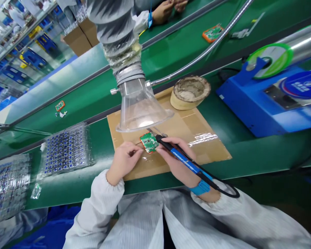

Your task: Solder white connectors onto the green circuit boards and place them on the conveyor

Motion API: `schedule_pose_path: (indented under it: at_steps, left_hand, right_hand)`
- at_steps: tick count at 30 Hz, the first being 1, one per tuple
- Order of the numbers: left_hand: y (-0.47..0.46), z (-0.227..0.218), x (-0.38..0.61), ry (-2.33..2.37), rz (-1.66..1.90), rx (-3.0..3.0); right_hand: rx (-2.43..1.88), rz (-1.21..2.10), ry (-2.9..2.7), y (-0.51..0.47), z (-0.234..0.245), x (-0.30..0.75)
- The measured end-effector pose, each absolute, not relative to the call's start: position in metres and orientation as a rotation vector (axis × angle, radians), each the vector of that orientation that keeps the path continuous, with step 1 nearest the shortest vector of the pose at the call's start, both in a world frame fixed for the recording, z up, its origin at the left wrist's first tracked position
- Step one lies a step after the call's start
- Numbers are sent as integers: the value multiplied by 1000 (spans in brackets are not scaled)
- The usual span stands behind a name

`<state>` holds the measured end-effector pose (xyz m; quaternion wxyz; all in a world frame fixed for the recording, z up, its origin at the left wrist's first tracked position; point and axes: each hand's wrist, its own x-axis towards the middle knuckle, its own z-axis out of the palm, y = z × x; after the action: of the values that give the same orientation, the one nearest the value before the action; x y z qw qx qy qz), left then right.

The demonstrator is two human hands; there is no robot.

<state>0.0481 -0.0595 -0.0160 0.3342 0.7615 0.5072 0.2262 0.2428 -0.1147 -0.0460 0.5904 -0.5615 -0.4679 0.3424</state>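
Note:
A small green circuit board with an orange frame lies on a brown cardboard mat. My right hand is closed round a blue-and-black soldering iron, whose tip rests at the board's upper right edge. My left hand sits just left of the board, fingers pinched on a thin wire that reaches to the board. A clear funnel-shaped fume hood hangs directly above the board.
A blue soldering station stands at the right. A round tan sponge holder sits behind the mat. Clear trays of blue parts lie at the left. Another person's hands work across the green conveyor, where more boards lie.

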Motion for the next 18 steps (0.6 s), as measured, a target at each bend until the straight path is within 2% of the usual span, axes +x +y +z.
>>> schedule_pose_path:
  at_steps: [4,11,18]
  left_hand:
    - [-37,-21,45,1380,499,2016]
    - [-22,-20,48,1382,310,1977]
    - [-22,-16,52,1354,301,1990]
  right_hand:
    - [-1387,654,-1174,-122,-51,260]
    - [-1404,667,-1206,-133,-62,271]
    - [-1456,623,-1340,-127,-54,266]
